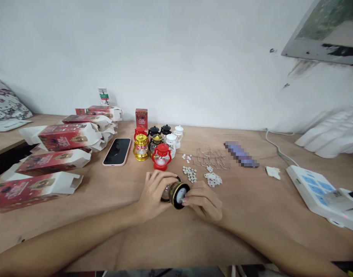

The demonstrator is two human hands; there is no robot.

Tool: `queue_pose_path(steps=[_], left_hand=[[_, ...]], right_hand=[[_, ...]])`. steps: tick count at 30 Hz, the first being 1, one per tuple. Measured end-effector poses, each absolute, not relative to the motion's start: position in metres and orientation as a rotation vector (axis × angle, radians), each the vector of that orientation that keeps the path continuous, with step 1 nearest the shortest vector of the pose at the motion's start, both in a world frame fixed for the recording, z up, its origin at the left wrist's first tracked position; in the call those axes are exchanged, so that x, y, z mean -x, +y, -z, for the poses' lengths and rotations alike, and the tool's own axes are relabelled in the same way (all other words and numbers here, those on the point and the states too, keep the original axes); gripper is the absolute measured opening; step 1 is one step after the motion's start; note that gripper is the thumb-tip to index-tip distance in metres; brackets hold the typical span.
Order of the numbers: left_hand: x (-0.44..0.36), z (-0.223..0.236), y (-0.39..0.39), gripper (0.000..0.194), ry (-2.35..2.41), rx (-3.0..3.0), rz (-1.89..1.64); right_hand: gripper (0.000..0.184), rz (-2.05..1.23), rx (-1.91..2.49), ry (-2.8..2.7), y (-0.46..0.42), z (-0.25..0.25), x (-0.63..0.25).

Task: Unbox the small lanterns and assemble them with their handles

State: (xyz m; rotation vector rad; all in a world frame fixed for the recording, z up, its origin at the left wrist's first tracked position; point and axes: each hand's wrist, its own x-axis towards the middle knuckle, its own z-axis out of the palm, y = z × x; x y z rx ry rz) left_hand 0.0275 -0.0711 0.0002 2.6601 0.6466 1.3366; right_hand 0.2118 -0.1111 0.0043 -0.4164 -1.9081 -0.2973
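My left hand (157,195) is wrapped round a small black and gold mini lantern (174,192), tipped on its side with its base turned to the right. A pale round insert (181,195) shows in the middle of that base. My right hand (203,201) has its fingertips pinched together at the insert; whatever may be between them is too small to name. Behind my hands stand several mini lanterns, among them a red one (161,157), a gold one (141,147) and a white one (171,145).
Button cells (189,174), small white plastic pieces (213,179) and bent wires (211,157) lie beyond my right hand. Red gift boxes (69,136) and a phone (117,152) are on the left. A purple phone (241,154) and a white power strip (323,192) lie on the right.
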Motion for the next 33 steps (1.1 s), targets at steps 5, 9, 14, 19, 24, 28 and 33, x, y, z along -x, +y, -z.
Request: queue_pose_path(steps=[5,9,14,19,24,28,33], left_hand=[[-0.027,-0.001,-0.071,0.028,0.665,-2.643,-1.330],[-0.026,-0.002,-0.070,0.026,0.732,-2.664,-1.320],[-0.024,-0.002,-0.069,0.024,0.727,-2.761,-1.338],[-0.025,-0.004,-0.069,0.021,0.759,-2.722,-1.343],[-0.025,-0.005,-0.069,0.023,0.761,-2.663,-1.356],[-0.025,-0.003,-0.070,0.029,0.723,-2.681,-1.403],[-0.024,-0.001,-0.071,0.032,0.770,-2.688,-1.443]], right_hand=[[0.020,0.331,0.417,-1.938,-0.110,-0.005,-0.211],[0.025,0.336,0.468,-1.942,-0.111,-0.006,-0.209],[0.023,0.282,0.482,-1.987,-0.110,-0.008,-0.210],[0.023,0.431,0.426,-2.060,-0.109,-0.008,-0.215],[0.030,0.627,0.434,-2.126,-0.105,-0.009,-0.227],[0.031,0.745,0.859,-1.902,-0.073,-0.016,-0.267],[0.029,0.697,1.913,-1.572,-0.027,-0.013,-0.347]])
